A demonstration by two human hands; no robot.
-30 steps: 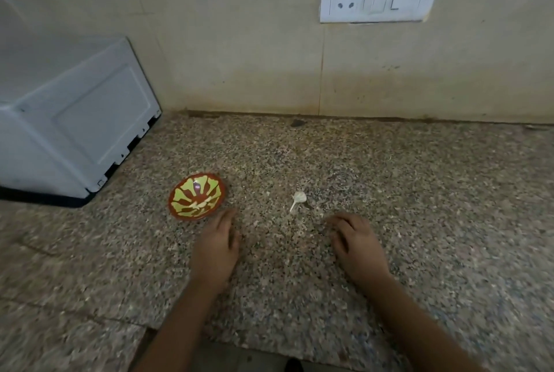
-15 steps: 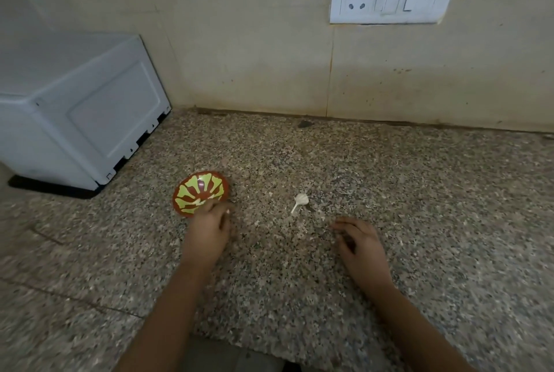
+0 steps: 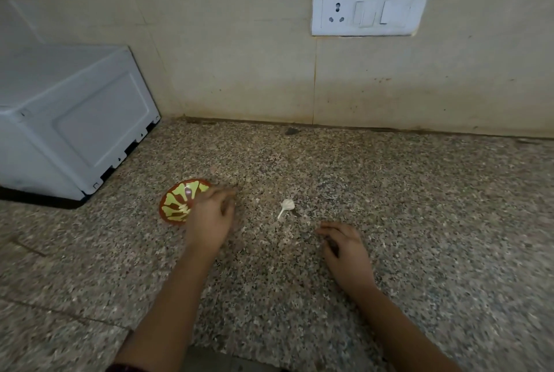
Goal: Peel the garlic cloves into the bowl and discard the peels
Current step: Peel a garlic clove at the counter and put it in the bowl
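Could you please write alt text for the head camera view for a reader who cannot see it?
A person's left hand overlaps the rim of a small red-and-yellow bowl on a speckled countertop; the right hand rests near a white garlic piece.

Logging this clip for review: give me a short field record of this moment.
surface: speckled granite counter
garlic: one white piece on the counter, untouched
bowl: red and yellow, left of the garlic
left hand: overlaps the bowl's right rim; blurred, grip unclear
right hand: rests on the counter, fingers loosely curled, empty
background: white appliance, wall switchboard
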